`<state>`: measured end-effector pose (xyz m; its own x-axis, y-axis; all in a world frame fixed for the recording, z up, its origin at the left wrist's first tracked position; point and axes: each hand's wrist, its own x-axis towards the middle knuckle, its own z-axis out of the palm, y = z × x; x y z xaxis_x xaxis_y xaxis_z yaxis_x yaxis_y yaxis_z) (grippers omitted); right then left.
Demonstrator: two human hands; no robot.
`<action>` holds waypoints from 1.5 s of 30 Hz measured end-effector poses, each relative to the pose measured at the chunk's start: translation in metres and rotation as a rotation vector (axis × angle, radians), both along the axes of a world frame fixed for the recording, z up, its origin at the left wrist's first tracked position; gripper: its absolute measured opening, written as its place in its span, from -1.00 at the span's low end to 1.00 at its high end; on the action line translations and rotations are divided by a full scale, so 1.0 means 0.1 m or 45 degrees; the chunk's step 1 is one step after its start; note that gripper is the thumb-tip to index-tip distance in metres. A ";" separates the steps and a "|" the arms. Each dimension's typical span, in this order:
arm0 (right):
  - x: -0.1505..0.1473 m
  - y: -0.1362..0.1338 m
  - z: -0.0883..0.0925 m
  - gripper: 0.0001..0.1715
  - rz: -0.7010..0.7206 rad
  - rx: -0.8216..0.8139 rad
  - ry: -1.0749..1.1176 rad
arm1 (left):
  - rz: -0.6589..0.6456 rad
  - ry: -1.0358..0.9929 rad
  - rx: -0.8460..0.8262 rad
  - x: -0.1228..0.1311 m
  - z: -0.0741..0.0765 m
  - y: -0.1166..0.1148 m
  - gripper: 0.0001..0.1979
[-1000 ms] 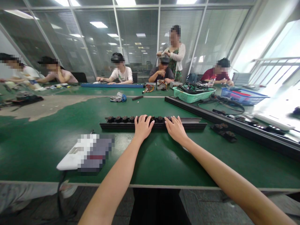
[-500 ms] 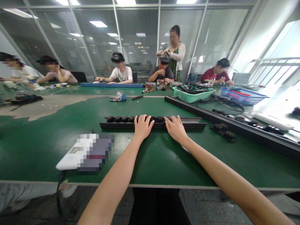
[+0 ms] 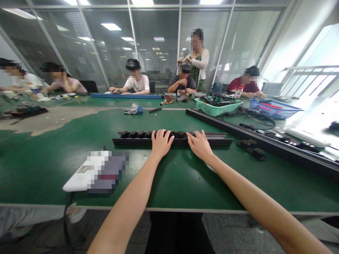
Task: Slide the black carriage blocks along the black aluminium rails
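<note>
Lying across the green table in front of me is a black metal rail [image 3: 222, 142] with a long channel. Several round black socket modules [image 3: 133, 134] stand in a row along its left and middle part. My left hand [image 3: 160, 143] is over the middle of the row, its fingers curled down across the modules and rail, hiding some of them. To its right, my right hand [image 3: 199, 145] has its thumb and fingers around a dark module at the row's right end, mostly hidden. Past that hand the channel shows bare metal.
A long black rail [image 3: 265, 141] runs diagonally at right, with loose modules [image 3: 251, 149] beside it. Behind are a green basket [image 3: 218, 107] of cables and a blue basket [image 3: 275, 108]. A white device [image 3: 76, 180] lies front left; gloves [image 3: 134, 109] lie farther back. Several people sit opposite.
My right hand has shifted very slightly to the right along the rail. My left hand and the rail stay almost where they were.
</note>
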<state>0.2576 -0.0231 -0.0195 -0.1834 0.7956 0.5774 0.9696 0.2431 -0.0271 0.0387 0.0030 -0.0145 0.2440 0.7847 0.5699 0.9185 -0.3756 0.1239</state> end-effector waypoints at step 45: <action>0.05 0.01 0.02 -0.43 0.009 -0.018 -0.014 | -0.004 -0.009 -0.008 0.00 0.00 0.01 -0.52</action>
